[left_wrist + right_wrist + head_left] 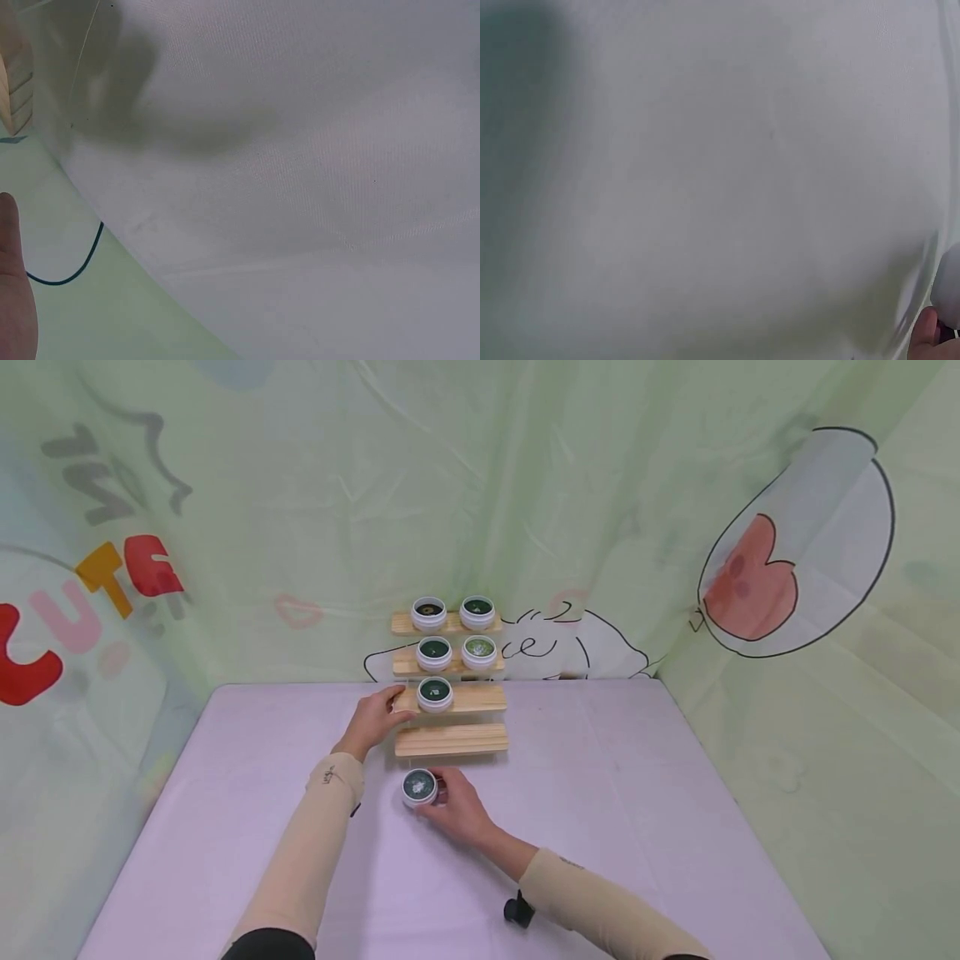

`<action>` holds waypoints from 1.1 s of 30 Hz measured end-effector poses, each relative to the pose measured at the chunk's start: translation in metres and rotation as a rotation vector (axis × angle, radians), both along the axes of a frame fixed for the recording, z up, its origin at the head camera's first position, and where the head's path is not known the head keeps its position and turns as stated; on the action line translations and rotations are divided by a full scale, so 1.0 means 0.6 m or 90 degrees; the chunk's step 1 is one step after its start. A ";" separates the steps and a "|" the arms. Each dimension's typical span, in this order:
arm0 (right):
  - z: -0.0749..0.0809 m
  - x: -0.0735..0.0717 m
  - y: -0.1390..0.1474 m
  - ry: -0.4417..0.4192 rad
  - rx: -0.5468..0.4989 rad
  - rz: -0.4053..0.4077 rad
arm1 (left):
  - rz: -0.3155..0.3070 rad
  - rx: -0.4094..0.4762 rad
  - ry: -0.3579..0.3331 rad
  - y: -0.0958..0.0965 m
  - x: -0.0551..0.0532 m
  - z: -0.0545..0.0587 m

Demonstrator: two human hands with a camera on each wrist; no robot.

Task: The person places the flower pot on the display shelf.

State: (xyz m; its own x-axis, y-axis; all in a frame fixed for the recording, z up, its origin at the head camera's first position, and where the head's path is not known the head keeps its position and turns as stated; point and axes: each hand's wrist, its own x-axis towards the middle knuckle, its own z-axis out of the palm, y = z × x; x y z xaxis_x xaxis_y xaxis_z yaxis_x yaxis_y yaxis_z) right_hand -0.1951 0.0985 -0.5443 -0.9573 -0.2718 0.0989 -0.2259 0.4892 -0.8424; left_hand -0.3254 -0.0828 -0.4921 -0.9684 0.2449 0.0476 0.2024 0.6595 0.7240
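Note:
A small white jar with a dark green top [419, 786] is pinched from its right side by my right hand [461, 810], in front of the lowest step. In the right wrist view, part of the white jar [948, 289] and a fingertip show at the lower right edge. My left hand [371, 720] grips the left end of a tiered wooden rack [452, 740], at its second step from the front. On that step sits one dark green jar [435, 693]. In the left wrist view, a straight digit of the left hand [15, 300] and the wooden rack [19, 86] show at the left edge.
Higher on the rack, a dark green jar [434, 652] stands beside a light green jar [479, 651]. On the top step are a jar with a dark and yellowish top [429, 613] and a green one [477, 612]. A pale cloth [600, 793] covers the table; printed curtains [337, 510] surround it.

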 end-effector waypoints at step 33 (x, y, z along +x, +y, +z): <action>0.041 -0.031 0.113 -0.012 -0.043 -0.120 | 0.002 -0.012 -0.009 0.002 0.003 0.003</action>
